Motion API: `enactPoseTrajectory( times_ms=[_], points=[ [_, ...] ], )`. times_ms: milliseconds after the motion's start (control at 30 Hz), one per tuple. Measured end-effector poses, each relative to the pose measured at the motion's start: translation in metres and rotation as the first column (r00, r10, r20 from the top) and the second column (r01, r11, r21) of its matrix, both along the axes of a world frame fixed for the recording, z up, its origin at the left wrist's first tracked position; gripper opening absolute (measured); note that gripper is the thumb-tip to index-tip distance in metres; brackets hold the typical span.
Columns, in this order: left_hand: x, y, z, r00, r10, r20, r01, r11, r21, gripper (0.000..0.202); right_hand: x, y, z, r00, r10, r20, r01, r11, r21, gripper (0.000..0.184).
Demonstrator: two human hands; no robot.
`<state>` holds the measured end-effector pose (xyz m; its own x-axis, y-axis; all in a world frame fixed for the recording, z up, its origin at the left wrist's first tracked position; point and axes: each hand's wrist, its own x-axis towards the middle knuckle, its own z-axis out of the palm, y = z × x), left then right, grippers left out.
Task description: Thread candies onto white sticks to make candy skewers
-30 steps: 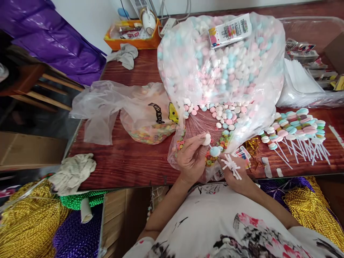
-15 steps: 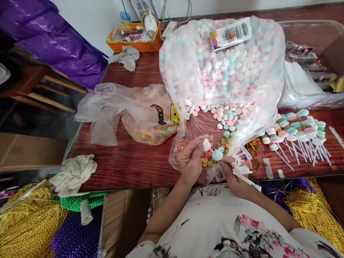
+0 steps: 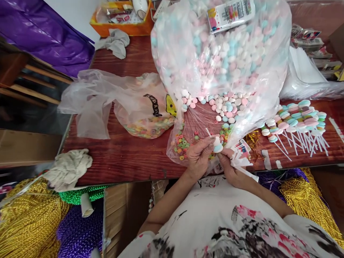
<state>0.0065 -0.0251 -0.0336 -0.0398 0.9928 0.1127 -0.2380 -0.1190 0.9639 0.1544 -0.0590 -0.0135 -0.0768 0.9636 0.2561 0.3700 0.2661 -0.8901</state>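
My left hand [image 3: 199,156] pinches a white marshmallow [image 3: 216,140] threaded on a thin white stick [image 3: 208,132], whose tip pokes out past it. A blue marshmallow [image 3: 218,148] sits against the white one on the same stick. Close on its right, my right hand [image 3: 233,170] is closed round the lower end of that stick, along with a bunch of loose white sticks [image 3: 243,161]. Below and behind my fingers lie small coloured ring candies [image 3: 182,144] on the open mouth of a clear plastic bag [image 3: 195,120]. Loose pastel marshmallows [image 3: 231,107] spill out of it.
Finished marshmallow skewers [image 3: 298,116] are piled at the right. A knotted bag of ring candies [image 3: 147,125] lies left. A crumpled cloth [image 3: 70,166] hangs at the front edge. An orange box [image 3: 120,27] and a clear tray [image 3: 298,87] stand behind.
My hands have come together, bringing the white marshmallow against the blue one. The stick's tip now shows beyond the white marshmallow. The view has shifted slightly.
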Motion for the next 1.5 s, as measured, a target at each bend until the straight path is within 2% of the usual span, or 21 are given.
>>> enactPoseTrajectory(
  times_ms=[100,167,200,233,300,367,433,467,533,600,633,700,767,833,900,1000,1167,1300,1400,1500],
  points=[
    [-0.020,0.013,0.010,0.998,-0.029,-0.054,0.027,0.999,-0.042,0.023,0.013,0.009,-0.001,0.991,-0.094,-0.091,0.092,0.995,-0.024,0.015],
    [-0.039,0.024,0.020,0.993,0.023,-0.117,-0.027,0.999,-0.037,0.024,0.026,0.015,-0.002,0.975,-0.157,-0.155,0.152,0.988,-0.041,0.014],
    [-0.048,0.029,0.023,0.978,0.075,-0.194,-0.077,0.997,-0.001,0.023,0.032,0.017,-0.003,0.969,-0.174,-0.175,0.168,0.985,-0.047,0.014],
    [-0.056,0.033,0.026,0.947,0.084,-0.309,-0.073,0.996,0.047,0.020,0.037,0.018,-0.005,0.966,-0.179,-0.187,0.172,0.984,-0.053,0.014],
    [-0.065,0.037,0.026,0.815,-0.001,-0.580,0.074,0.992,0.103,0.013,0.045,0.015,-0.010,0.969,-0.160,-0.190,0.151,0.987,-0.059,0.012],
    [-0.064,0.035,0.021,0.587,-0.122,-0.800,0.269,0.962,0.051,0.010,0.048,0.008,-0.016,0.977,-0.126,-0.170,0.115,0.991,-0.073,0.011],
    [-0.057,0.032,0.015,0.378,-0.147,-0.914,0.338,0.941,-0.011,0.011,0.049,0.000,-0.023,0.985,-0.106,-0.135,0.095,0.992,-0.088,0.013],
    [-0.053,0.030,0.012,0.301,-0.135,-0.944,0.346,0.938,-0.023,0.012,0.049,-0.003,-0.026,0.988,-0.101,-0.121,0.090,0.992,-0.090,0.014],
    [-0.046,0.028,0.009,0.206,-0.119,-0.971,0.377,0.926,-0.033,0.015,0.051,-0.007,-0.031,0.990,-0.094,-0.104,0.086,0.993,-0.080,0.014],
    [-0.044,0.028,0.008,0.181,-0.108,-0.978,0.423,0.906,-0.022,0.019,0.054,-0.008,-0.034,0.991,-0.096,-0.093,0.091,0.994,-0.053,0.014],
    [-0.044,0.028,0.008,0.194,-0.097,-0.976,0.438,0.899,-0.002,0.019,0.056,-0.007,-0.034,0.992,-0.094,-0.086,0.091,0.995,-0.040,0.013],
    [-0.049,0.030,0.008,0.266,-0.071,-0.961,0.431,0.901,0.053,0.019,0.058,-0.006,-0.034,0.995,-0.079,-0.057,0.077,0.996,-0.034,0.013],
    [-0.056,0.033,0.009,0.354,-0.042,-0.934,0.370,0.924,0.099,0.019,0.057,-0.005,-0.031,0.999,-0.051,-0.013,0.051,0.998,-0.046,0.015],
    [-0.061,0.037,0.012,0.373,-0.029,-0.927,0.315,0.944,0.098,0.019,0.055,-0.004,-0.029,0.999,-0.037,0.023,0.038,0.998,-0.052,0.017],
    [-0.062,0.040,0.016,0.301,-0.045,-0.952,0.337,0.939,0.062,0.020,0.054,-0.003,-0.028,0.999,-0.037,0.033,0.038,0.998,-0.049,0.017],
    [-0.056,0.044,0.025,0.168,-0.070,-0.983,0.439,0.898,0.011,0.024,0.056,-0.001,-0.031,0.998,-0.058,0.016,0.059,0.997,-0.055,0.017],
    [-0.032,0.068,0.031,0.166,-0.048,-0.985,0.444,0.896,0.031,0.026,0.065,0.004,-0.034,0.988,-0.146,0.041,0.146,0.989,0.013,0.019],
    [-0.013,0.084,0.021,0.077,-0.147,-0.986,0.460,0.883,-0.096,0.019,0.066,0.005,-0.026,0.985,-0.152,0.078,0.148,0.988,0.047,0.017],
    [-0.008,0.082,0.017,0.040,-0.145,-0.989,0.389,0.913,-0.118,0.017,0.066,0.002,-0.023,0.987,-0.135,0.089,0.131,0.990,0.051,0.018],
    [-0.010,0.073,0.018,-0.012,-0.106,-0.994,0.354,0.930,-0.103,0.022,0.070,-0.001,-0.027,0.990,-0.095,0.107,0.089,0.994,0.064,0.020]
  ],
)
